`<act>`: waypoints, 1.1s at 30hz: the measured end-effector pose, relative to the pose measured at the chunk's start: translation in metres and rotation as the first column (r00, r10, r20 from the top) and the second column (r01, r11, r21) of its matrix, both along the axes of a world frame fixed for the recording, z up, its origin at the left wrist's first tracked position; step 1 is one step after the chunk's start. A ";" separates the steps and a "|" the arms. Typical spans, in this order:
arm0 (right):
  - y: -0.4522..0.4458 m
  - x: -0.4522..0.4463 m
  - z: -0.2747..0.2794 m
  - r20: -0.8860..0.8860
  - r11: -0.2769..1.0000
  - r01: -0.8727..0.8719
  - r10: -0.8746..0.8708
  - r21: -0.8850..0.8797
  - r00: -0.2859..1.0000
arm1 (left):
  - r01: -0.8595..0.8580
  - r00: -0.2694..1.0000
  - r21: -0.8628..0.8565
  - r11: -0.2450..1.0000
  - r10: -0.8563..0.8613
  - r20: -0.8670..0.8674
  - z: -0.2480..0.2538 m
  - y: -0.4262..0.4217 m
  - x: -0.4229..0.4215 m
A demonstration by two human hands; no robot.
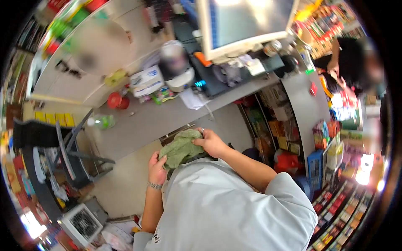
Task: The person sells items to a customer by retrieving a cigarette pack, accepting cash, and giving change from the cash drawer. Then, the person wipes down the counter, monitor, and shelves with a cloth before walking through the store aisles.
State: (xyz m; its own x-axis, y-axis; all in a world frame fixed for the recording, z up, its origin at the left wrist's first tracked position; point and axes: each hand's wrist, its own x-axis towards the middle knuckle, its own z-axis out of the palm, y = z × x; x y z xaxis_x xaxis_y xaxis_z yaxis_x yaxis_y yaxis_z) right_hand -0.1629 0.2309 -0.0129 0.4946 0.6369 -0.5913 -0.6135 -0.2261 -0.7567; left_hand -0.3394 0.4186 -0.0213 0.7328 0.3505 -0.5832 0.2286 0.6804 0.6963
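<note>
Since the crumpled olive-green cloth (180, 151) near the frame's centre looks soft, light and not slippery, we judge its opposite edges best, where the fingers of our left hand (158, 170) and right hand (212, 144) pinch it.

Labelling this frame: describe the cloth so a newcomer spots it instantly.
Find the large pale shirt at bottom centre. Just above it, the left hand and right hand grip the cloth between them. It's crumpled and muted green, unlike the pale shirt or grey desk.
</note>
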 end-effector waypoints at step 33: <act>-0.186 0.199 -0.084 0.888 0.559 0.731 0.439 -0.391 0.139 | 0.532 0.846 0.454 0.715 -0.421 -0.329 -0.035 -0.062 0.045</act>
